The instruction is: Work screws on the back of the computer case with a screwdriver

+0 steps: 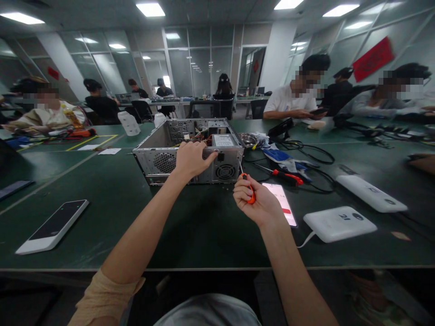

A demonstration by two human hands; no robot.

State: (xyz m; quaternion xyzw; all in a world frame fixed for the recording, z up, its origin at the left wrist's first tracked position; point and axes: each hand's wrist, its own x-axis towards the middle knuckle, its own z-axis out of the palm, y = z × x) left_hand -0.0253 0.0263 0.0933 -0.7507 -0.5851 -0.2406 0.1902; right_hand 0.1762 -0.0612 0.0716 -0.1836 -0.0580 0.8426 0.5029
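Observation:
An open metal computer case [163,162] lies on the green table, its vented back panel towards me and its wiring showing inside. My left hand [193,158] rests over the near top edge, fingers hooked over the rim and thumb stretched along the panel. A power supply [222,141] with a white label sits in the right part of the case. Closed around the orange handle of a screwdriver [250,192] is my right hand [256,201]. The screwdriver's shaft points up to the case's right corner; whether its tip touches a screw is too small to tell.
Right of the case lie a second screwdriver [288,176], blue-white gloves [283,158], a metal bowl [249,140] and black cables. A lit phone [283,206] and two white power banks [340,224] are nearer. At left lies a white device [54,226]. Other people sit around.

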